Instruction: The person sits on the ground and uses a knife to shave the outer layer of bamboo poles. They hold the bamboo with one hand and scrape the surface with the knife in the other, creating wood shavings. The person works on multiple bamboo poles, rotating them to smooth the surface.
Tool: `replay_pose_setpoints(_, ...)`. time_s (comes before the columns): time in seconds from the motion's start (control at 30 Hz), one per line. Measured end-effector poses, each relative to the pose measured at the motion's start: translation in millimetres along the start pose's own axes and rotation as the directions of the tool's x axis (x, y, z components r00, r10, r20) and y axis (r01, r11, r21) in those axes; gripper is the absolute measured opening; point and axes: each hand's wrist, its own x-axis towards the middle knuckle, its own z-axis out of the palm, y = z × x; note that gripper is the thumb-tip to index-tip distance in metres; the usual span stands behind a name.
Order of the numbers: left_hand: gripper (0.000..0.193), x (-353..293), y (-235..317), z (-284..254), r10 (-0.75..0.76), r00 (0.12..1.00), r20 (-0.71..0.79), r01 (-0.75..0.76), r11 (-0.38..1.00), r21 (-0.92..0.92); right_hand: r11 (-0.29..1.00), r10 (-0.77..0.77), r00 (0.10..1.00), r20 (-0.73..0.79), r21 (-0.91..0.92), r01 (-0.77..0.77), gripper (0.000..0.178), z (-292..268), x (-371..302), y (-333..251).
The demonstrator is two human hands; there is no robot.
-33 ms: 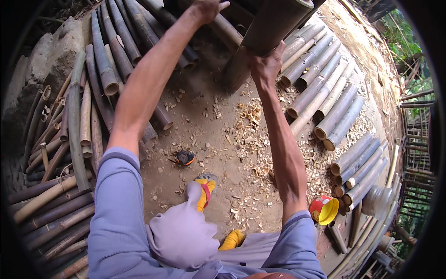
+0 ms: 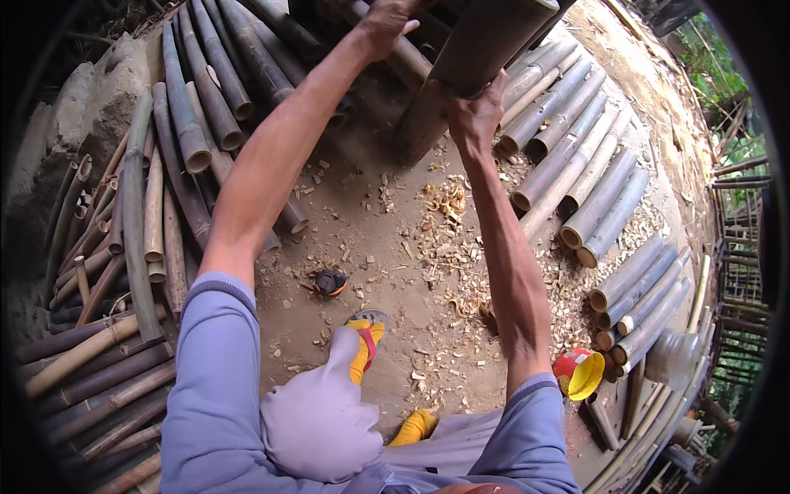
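A thick, dark bamboo pole (image 2: 485,53) stands tilted at the top middle, its lower end near the ground. My right hand (image 2: 476,115) is closed around its near side, with the far fingers partly hidden. To the left, my left hand (image 2: 387,29) is raised near the top edge, beside another bamboo pole (image 2: 405,56) lying behind. Its thumb points toward the thick pole, while the other fingers are dark and partly cut off, so its grip is unclear.
Bamboo poles (image 2: 189,140) are stacked at left, and shorter bamboo pieces (image 2: 601,198) lie in rows at right. Shavings (image 2: 444,202) litter the ground. A black-and-orange object (image 2: 330,282) lies near my foot. A red-and-yellow container (image 2: 578,373) and a clear jar (image 2: 671,360) stand at right.
My left hand has moved right, closer to the thick bamboo pole. My right hand keeps its hold on the pole, and the view has shifted slightly.
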Motion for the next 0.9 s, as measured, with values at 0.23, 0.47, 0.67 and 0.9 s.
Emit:
replay_pose_setpoints(0.23,0.042,-127.3,70.5,49.4,-0.704,0.679,0.208,0.546,0.294,-0.785,0.992,-0.122,0.992,0.036,0.039,0.12,0.075,1.2,2.1,32.6)
replay_pose_setpoints(0.47,0.023,-242.9,74.4,12.7,-0.592,0.622,0.513,0.719,0.172,-0.674,0.996,-0.067,0.995,0.079,-0.045,0.07,0.078,0.4,4.8,57.7)
replay_pose_setpoints(0.67,0.023,-249.6,84.6,11.2,-0.601,0.509,0.616,0.796,0.057,-0.603,0.985,-0.126,0.992,-0.022,-0.121,0.123,0.074,12.4,56.5,78.0)
replay_pose_setpoints(0.9,0.023,-290.9,111.2,17.3,-0.572,0.372,0.731,0.911,0.075,-0.405,0.967,-0.014,0.994,0.108,-0.253,0.041,0.08,-11.0,-26.1,123.0)
